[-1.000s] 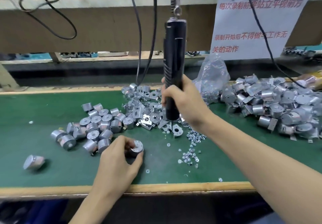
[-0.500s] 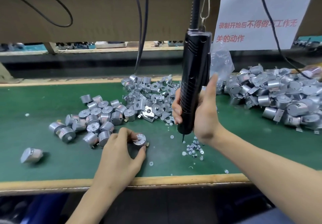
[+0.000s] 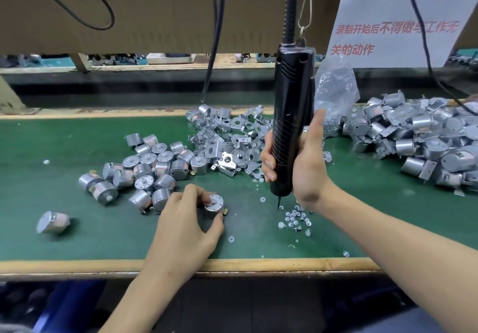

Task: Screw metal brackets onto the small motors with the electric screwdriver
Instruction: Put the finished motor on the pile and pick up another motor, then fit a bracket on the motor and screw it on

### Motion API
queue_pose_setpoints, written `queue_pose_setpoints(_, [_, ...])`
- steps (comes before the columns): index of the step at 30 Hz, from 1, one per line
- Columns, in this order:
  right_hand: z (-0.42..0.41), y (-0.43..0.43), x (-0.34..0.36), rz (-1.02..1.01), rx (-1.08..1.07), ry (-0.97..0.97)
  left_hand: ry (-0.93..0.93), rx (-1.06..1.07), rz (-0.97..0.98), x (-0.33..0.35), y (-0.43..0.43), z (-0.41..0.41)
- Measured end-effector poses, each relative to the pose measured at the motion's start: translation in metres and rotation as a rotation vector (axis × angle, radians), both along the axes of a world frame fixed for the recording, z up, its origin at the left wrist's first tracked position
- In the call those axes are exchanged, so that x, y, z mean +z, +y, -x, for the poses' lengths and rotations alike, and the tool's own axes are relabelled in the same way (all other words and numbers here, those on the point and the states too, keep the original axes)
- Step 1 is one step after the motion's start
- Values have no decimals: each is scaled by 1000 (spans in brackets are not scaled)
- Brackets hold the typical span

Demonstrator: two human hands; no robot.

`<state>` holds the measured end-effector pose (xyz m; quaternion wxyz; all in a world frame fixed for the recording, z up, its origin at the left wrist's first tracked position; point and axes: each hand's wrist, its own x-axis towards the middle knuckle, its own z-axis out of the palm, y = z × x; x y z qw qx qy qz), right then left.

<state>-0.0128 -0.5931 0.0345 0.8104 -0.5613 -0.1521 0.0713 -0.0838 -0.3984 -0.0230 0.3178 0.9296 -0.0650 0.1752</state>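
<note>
While the left hand [image 3: 186, 218] pinches one small motor [image 3: 214, 203] flat on the green mat [image 3: 51, 138], shaft face up, thumb and fingers curled round its rim, the right hand [image 3: 307, 167] is wrapped around the electric screwdriver [image 3: 289, 125] just right of that motor. The driver stands near upright, long axis top to bottom, bit pointing down at the loose screws [image 3: 294, 216]. Those also lie right of the motor, way closer to the right hand, so my guess is screw pickup comes first. The brackets [image 3: 227, 146] are piled behind the motor, and none is on it as far as I can tell. Can't make out whether the bit tip carries a screw, too small. The right wrist hides part of the screw heap.
</note>
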Motion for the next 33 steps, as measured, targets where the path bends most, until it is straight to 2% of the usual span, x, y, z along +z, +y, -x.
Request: queue_pose_setpoints(33, [-4,-9,2,11,-6,-24,-15,28,-15,-2,0,0])
